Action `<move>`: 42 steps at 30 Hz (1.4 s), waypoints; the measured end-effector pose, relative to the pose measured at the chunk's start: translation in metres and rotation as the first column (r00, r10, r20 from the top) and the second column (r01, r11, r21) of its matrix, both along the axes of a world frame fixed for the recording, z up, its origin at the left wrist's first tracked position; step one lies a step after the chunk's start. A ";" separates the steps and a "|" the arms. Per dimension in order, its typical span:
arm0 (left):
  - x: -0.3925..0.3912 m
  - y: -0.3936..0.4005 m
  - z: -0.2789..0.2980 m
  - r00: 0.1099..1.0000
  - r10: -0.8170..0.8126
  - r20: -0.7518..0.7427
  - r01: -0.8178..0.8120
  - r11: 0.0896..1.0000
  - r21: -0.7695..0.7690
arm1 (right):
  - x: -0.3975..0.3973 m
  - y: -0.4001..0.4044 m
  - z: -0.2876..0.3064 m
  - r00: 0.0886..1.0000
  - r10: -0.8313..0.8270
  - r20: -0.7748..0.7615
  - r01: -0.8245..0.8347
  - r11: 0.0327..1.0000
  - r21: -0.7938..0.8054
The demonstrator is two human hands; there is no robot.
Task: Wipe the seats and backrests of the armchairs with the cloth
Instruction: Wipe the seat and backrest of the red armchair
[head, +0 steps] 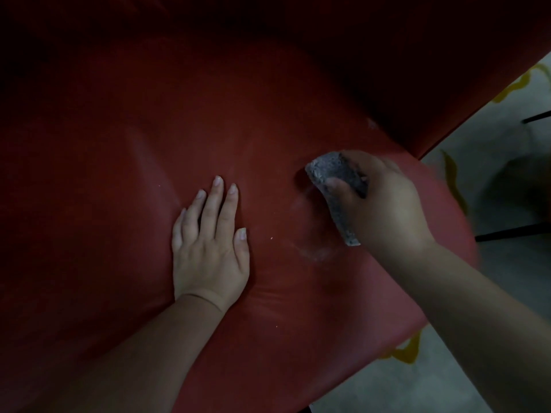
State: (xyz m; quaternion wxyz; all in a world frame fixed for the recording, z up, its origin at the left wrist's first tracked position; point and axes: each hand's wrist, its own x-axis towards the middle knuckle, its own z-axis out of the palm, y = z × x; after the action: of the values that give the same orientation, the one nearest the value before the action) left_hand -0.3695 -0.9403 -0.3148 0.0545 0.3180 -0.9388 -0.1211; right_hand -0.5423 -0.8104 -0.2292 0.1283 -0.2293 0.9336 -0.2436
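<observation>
A red leather-like armchair seat (125,180) fills most of the view, and its darker backrest (372,55) rises at the top. My left hand (210,245) lies flat on the seat near the middle, fingers spread, holding nothing. My right hand (384,204) grips a folded grey cloth (334,180) and presses it onto the seat toward the right side. A pale, damp-looking smear (313,242) curves on the seat just left of and below the cloth. A few small white specks lie on the seat.
To the right of the chair there is a light floor with yellow markings (515,293). Thin black legs of other furniture (512,232) cross the floor at the right edge. The scene is dim.
</observation>
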 end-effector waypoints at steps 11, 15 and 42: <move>0.000 -0.001 -0.003 1.000 0.002 -0.004 -0.002 1.000 -0.008 | 0.010 0.000 0.007 0.920 0.247 -0.305 -0.263 0.965 -0.013; 0.000 -0.001 -0.003 1.000 0.000 0.004 0.000 1.000 -0.008 | 0.008 0.008 0.014 0.909 0.305 -0.283 -0.316 0.949 0.007; 0.000 0.000 -0.004 1.000 0.001 -0.023 -0.002 1.000 -0.022 | -0.016 0.006 -0.029 0.938 0.140 -0.317 -0.173 0.982 -0.078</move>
State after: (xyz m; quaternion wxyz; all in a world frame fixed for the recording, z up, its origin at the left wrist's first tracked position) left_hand -0.3697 -0.9400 -0.3187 0.0688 0.3167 -0.9391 -0.1141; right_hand -0.5582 -0.8044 -0.2578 -0.0130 -0.3448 0.9068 -0.2421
